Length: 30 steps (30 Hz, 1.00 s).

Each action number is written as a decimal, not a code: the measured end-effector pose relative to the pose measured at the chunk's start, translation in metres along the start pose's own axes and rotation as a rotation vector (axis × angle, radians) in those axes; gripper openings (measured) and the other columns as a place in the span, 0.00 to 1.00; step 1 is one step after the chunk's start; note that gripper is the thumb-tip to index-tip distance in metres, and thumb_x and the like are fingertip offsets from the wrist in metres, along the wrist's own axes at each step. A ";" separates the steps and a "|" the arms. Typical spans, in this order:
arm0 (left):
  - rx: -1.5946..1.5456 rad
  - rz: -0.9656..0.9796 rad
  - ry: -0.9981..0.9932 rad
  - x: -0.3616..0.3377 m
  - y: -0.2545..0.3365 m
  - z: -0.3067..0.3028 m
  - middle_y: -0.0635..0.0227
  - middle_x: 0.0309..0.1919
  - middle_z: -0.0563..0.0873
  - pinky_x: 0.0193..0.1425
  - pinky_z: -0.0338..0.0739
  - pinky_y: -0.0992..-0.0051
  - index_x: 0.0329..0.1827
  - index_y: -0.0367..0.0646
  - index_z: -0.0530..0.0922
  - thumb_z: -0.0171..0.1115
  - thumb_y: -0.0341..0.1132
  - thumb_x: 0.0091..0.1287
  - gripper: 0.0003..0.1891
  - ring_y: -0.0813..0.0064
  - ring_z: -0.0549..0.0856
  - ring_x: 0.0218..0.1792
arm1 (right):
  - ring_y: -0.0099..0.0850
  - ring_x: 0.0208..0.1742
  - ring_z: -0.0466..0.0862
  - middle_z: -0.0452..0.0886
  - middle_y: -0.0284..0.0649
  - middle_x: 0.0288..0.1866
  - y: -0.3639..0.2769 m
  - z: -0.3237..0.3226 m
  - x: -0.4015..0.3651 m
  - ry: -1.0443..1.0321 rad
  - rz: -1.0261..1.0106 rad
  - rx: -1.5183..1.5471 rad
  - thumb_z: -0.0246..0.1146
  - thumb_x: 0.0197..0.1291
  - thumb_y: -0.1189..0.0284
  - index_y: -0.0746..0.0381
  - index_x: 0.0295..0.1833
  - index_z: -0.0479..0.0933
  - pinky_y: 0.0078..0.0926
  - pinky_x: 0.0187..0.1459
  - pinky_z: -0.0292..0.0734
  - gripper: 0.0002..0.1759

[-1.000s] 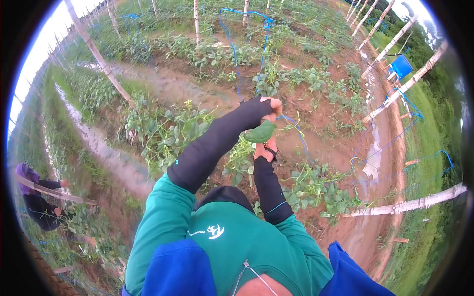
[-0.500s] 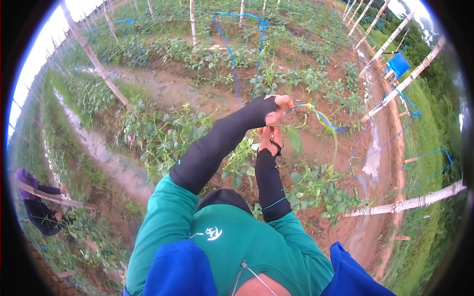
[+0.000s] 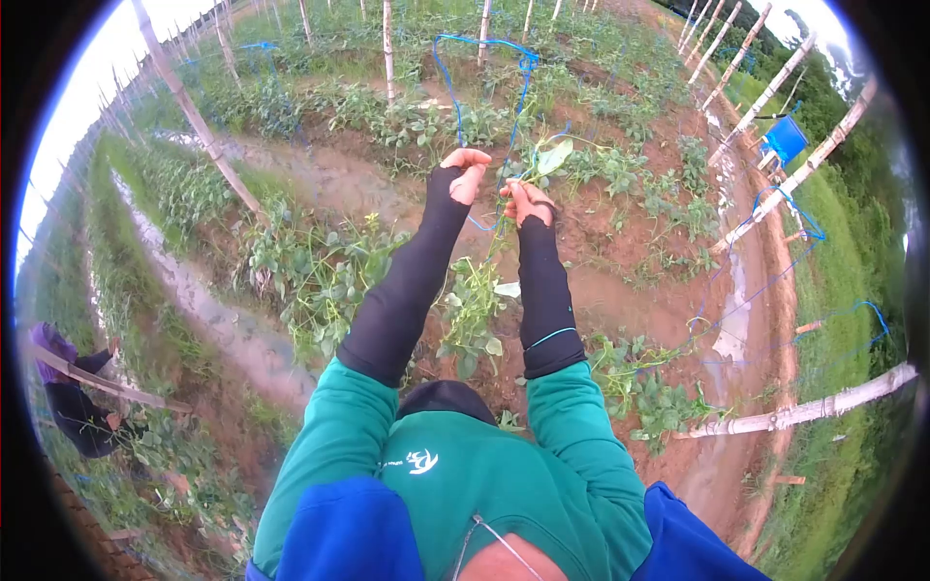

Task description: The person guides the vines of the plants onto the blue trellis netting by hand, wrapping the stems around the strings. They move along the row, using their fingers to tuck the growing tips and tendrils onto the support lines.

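My left hand (image 3: 467, 174), in a dark fingerless sleeve, is closed in a pinch where a thin blue string (image 3: 459, 118) runs down to it. The string shows again just below the hand as a slack curve. To its right, my right hand (image 3: 529, 201) is closed around the upper stem of a green climbing vine, whose pale leaf (image 3: 554, 157) sticks up above the fingers. Below both hands, the leafy lower part of a plant (image 3: 472, 308) rises from the soil. The exact grip of the fingertips is partly hidden.
Wooden poles (image 3: 389, 53) stand along the planted rows. Blue string (image 3: 528, 61) is knotted ahead. A blue container (image 3: 785, 139) hangs by a pole at right. Wet furrows (image 3: 199, 300) run between rows. Another person (image 3: 73, 392) bends at far left. A slanted pole (image 3: 804, 402) lies at right.
My hands were together, the left crossing over the right, with vine and string trailing rightward. Now they are apart: the left has moved left, the right upward, and the vine tip points up.
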State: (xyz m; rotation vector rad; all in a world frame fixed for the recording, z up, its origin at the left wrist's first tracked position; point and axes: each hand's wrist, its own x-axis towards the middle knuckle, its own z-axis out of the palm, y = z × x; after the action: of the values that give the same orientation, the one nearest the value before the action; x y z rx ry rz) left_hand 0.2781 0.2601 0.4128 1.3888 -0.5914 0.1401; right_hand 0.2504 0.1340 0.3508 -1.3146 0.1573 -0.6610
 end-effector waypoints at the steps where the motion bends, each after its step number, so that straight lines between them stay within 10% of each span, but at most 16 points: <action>1: -0.022 -0.125 -0.038 0.003 -0.005 -0.005 0.74 0.26 0.76 0.24 0.66 0.85 0.35 0.41 0.74 0.52 0.31 0.55 0.07 0.87 0.71 0.22 | 0.14 0.18 0.66 0.76 0.30 0.25 -0.002 0.003 0.006 -0.089 0.064 -0.115 0.53 0.53 0.69 0.63 0.38 0.74 0.12 0.20 0.64 0.11; 12: 0.154 -0.391 -0.119 -0.001 -0.021 -0.019 0.65 0.25 0.77 0.35 0.70 0.77 0.54 0.39 0.62 0.63 0.40 0.45 0.32 0.75 0.76 0.30 | 0.16 0.16 0.66 0.75 0.29 0.24 -0.026 0.004 0.009 -0.664 0.277 -0.471 0.52 0.53 0.65 0.59 0.41 0.76 0.15 0.21 0.67 0.13; 14: 0.145 -0.346 -0.142 -0.006 -0.016 -0.018 0.65 0.25 0.77 0.35 0.70 0.78 0.53 0.39 0.62 0.62 0.37 0.46 0.30 0.76 0.77 0.30 | 0.17 0.17 0.68 0.74 0.30 0.22 -0.028 0.004 0.006 -0.728 0.292 -0.518 0.52 0.54 0.62 0.63 0.28 0.72 0.15 0.22 0.67 0.14; 18: -0.028 -0.197 -0.110 -0.021 -0.012 -0.007 0.64 0.28 0.78 0.31 0.71 0.83 0.51 0.36 0.62 0.54 0.28 0.50 0.23 0.80 0.77 0.30 | 0.17 0.20 0.69 0.74 0.31 0.24 -0.040 0.000 -0.003 -0.761 0.349 -0.409 0.51 0.55 0.62 0.63 0.35 0.73 0.15 0.24 0.68 0.14; 23: -0.260 -0.098 0.086 -0.040 -0.010 0.013 0.65 0.28 0.76 0.30 0.70 0.84 0.49 0.34 0.62 0.51 0.27 0.55 0.18 0.82 0.75 0.28 | 0.22 0.35 0.73 0.70 0.40 0.46 -0.015 -0.003 -0.005 -0.182 0.295 0.045 0.56 0.52 0.67 0.64 0.57 0.59 0.21 0.32 0.73 0.27; 30: -0.378 -0.280 -0.022 -0.064 -0.001 0.014 0.70 0.26 0.75 0.26 0.68 0.85 0.48 0.36 0.66 0.53 0.28 0.54 0.18 0.84 0.74 0.22 | 0.30 0.54 0.64 0.58 0.43 0.59 -0.010 -0.016 -0.030 0.151 0.181 0.335 0.55 0.51 0.73 0.60 0.60 0.53 0.32 0.45 0.68 0.30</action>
State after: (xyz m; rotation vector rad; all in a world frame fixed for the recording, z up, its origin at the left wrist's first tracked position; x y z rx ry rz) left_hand 0.2203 0.2618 0.3830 1.0908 -0.4103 -0.2042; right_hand 0.2151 0.1358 0.3486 -0.9175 0.2731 -0.6021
